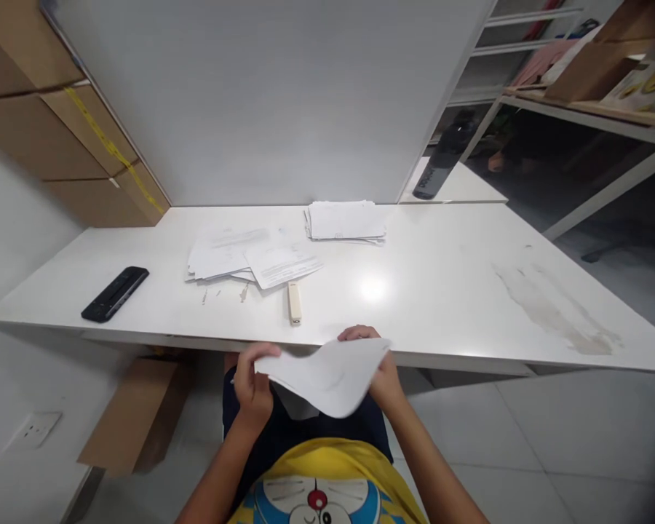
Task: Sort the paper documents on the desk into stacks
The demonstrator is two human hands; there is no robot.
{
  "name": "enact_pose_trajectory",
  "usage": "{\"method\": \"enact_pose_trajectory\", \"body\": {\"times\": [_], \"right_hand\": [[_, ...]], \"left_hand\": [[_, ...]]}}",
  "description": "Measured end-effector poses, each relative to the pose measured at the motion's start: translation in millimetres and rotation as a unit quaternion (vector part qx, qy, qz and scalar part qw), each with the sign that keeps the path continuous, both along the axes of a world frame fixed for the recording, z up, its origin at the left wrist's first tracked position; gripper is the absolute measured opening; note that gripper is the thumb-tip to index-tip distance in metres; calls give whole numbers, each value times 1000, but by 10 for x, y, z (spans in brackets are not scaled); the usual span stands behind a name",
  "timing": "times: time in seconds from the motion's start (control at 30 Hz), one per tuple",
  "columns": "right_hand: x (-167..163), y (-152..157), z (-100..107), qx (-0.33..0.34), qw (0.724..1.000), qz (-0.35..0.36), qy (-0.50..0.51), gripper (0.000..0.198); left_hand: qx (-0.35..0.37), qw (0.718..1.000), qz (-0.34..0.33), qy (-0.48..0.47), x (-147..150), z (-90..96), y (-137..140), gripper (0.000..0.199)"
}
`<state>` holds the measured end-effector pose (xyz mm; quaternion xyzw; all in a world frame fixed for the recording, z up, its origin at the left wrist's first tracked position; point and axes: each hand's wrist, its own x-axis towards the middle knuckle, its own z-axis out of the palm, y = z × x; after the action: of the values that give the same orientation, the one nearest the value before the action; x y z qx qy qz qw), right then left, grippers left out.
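Observation:
Some white paper (327, 375) sags in a curve between my two hands, just off the front edge of the table. My left hand (254, 382) grips its left end, thumb along the top. At the other end my right hand (379, 371) is closed on the paper, its palm partly hidden behind it. How many sheets there are I cannot tell. Beyond the paper, a cream-coloured stapler (295, 303) lies on the white table (431, 291). Loose printed sheets (229, 251) overlap behind the stapler, and a neater paper stack (343, 220) sits at the back.
A black oblong device (116, 293) rests at the table's left. Cardboard boxes (81, 138) are piled at the back left, and another box (139, 415) is under the table. A dark bottle (442, 164) stands back right, beside a grey-white panel (273, 102). Shelving (589, 116) is farther right.

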<state>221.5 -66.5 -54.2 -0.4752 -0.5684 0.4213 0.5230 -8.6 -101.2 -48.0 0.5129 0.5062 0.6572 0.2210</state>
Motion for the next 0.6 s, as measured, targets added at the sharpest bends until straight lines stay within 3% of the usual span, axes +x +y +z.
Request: {"method": "enact_pose_trajectory", "body": {"times": [0.07, 0.13, 0.2, 0.27, 0.43, 0.53, 0.6], "right_hand": [[85, -216, 12, -59, 998, 19, -19, 17], [171, -384, 1, -133, 990, 36, -37, 23], [243, -455, -31, -197, 980, 34, -14, 28], [302, -426, -61, -239, 971, 6, 26, 31], [405, -185, 16, -281, 957, -56, 44, 27], [442, -98, 94, -288, 954, -83, 1, 22], [467, -80, 108, -288, 951, -104, -39, 22]], "left_hand": [[-57, 998, 31, 8, -71, -73, -298, 48], [-166, 984, 57, -19, -120, -170, -525, 40], [-259, 962, 54, -71, -124, -251, -620, 39], [-294, 948, 33, -114, -91, -279, -586, 48], [-237, 969, -30, -65, -2, -64, -291, 51], [-141, 987, -38, 64, -33, 103, -151, 36], [-51, 984, -36, 167, -73, 149, -61, 29]]}}
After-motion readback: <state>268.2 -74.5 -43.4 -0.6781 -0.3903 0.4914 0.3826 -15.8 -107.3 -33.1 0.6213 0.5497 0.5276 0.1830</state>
